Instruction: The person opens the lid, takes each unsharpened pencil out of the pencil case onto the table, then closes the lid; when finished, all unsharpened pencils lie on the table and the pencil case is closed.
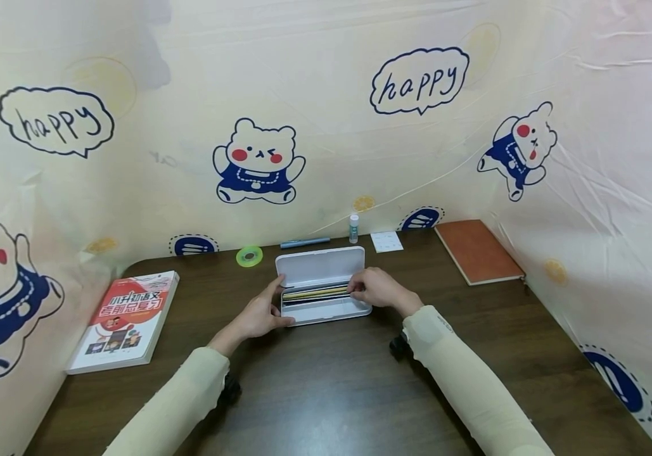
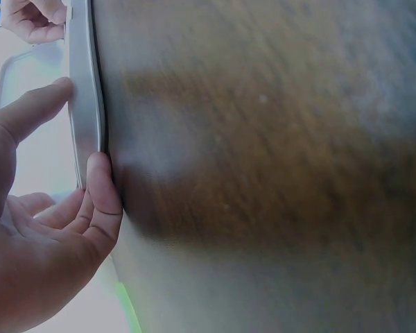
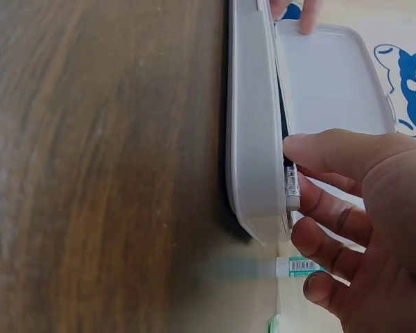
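case: white pencil case [image 1: 324, 285] open at table [image 1: 326, 380] centre, lid up, pencils [image 1: 315, 293] inside
left hand [image 1: 257, 315]: fingers straight, thumb and fingertip braced on case's left end, gripping nothing
right hand [image 1: 379, 288]: fingers [image 3: 333, 156] curled, pinching 1 pencil end at case's right end
rest: book [image 1: 123, 320] left, notebook [image 1: 476, 250] right

The right ends of the yellow and dark pencils [image 1: 315, 293] in the open white plastic pencil case [image 1: 323, 285] are hidden under the fingers [image 1: 360, 288] of the right hand [image 1: 379, 289]. The brown wooden table [image 2: 277, 173] is blurred in the left wrist view. The print on the small white bottle [image 1: 353, 228] is too small to read.
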`<state>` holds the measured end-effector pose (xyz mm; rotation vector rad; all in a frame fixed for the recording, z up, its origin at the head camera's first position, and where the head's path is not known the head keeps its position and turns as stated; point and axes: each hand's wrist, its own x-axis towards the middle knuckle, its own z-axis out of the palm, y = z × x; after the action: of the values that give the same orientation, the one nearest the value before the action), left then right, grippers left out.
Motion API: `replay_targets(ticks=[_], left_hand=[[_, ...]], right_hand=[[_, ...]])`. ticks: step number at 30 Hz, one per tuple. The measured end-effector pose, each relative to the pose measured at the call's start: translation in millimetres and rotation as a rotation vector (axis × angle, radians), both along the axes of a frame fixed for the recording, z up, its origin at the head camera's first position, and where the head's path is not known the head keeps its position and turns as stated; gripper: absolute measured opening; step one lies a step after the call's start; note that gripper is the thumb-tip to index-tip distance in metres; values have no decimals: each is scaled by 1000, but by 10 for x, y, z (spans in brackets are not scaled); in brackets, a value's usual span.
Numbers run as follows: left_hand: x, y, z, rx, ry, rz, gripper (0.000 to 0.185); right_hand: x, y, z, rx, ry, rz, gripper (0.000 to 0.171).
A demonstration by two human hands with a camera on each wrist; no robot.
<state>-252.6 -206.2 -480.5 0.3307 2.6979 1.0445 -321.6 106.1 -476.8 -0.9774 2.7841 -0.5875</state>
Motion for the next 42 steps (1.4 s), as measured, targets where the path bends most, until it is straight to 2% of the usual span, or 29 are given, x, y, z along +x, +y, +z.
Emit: replay_targets(ticks=[16, 22, 36, 42], left_hand=[[2, -1, -11, 16, 19, -16, 102], [-7, -14, -29, 12, 4, -10, 101], [-13, -18, -54, 2, -26, 3, 102], [-16, -24, -44, 15, -26, -3, 102]], right_hand=[[-41, 338, 123, -120, -53, -63, 4], [-83, 580, 149, -126, -84, -120, 4], [-128, 1240, 182, -125, -41, -180, 5], [-140, 1495, 188, -134, -62, -219, 7]])
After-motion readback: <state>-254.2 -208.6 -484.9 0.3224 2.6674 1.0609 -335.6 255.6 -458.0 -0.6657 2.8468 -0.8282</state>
